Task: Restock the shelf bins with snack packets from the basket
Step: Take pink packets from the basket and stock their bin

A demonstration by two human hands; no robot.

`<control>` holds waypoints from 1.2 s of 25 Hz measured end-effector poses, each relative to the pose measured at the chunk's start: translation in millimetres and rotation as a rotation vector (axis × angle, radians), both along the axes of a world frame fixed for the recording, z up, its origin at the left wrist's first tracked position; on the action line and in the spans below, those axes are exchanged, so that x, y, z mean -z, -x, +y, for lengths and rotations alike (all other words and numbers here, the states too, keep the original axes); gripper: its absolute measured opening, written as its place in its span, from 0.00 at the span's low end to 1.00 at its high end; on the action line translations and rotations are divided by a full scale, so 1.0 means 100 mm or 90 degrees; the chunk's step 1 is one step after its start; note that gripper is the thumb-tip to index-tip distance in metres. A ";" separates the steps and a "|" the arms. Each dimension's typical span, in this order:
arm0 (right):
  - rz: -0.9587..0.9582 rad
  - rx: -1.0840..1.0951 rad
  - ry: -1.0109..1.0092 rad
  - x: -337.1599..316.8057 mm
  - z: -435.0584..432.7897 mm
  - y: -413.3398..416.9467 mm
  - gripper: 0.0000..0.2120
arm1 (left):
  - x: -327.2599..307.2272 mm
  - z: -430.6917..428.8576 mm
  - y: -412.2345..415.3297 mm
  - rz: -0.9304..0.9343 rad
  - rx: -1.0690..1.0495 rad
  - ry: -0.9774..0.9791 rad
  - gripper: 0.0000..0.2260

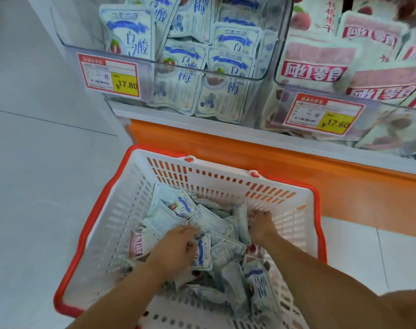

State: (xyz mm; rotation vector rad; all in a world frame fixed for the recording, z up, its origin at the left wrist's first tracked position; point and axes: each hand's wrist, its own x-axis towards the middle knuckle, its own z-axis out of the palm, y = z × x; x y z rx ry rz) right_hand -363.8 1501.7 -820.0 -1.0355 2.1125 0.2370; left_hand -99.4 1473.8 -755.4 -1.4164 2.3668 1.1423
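Note:
A white basket with an orange rim (121,210) stands on the floor below the shelf, holding several blue-and-white snack packets (209,222) and a pink-labelled one (137,244). Both my hands are down in the pile. My left hand (176,248) has its fingers curled among the blue packets at the middle. My right hand (261,224) is dug in near the basket's right wall, fingers curled round packets. Above, a clear bin (256,77) holds blue-and-white packets, and the clear bin to its right (279,79) holds pink ones.
Price tags hang on the bins, one reading 17.80 (109,76) and one 17.60 (323,113). An orange shelf base (297,162) runs behind the basket. Pale tiled floor (36,186) lies to the left.

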 end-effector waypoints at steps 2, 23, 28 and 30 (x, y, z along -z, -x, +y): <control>0.015 -0.015 -0.026 0.14 0.01 -0.03 0.38 | 0.03 -0.04 0.00 -0.003 -0.003 -0.019 0.20; -0.413 0.423 0.350 -1.56 0.40 -0.35 0.10 | -0.71 0.10 0.55 0.277 -0.330 -0.375 0.21; -0.623 0.445 0.328 -1.80 0.64 -0.43 0.10 | -0.97 0.24 0.57 0.428 -0.435 -0.440 0.08; -0.634 0.431 0.355 -1.87 0.68 -0.46 0.11 | -1.05 0.27 0.57 0.424 -0.418 -0.418 0.08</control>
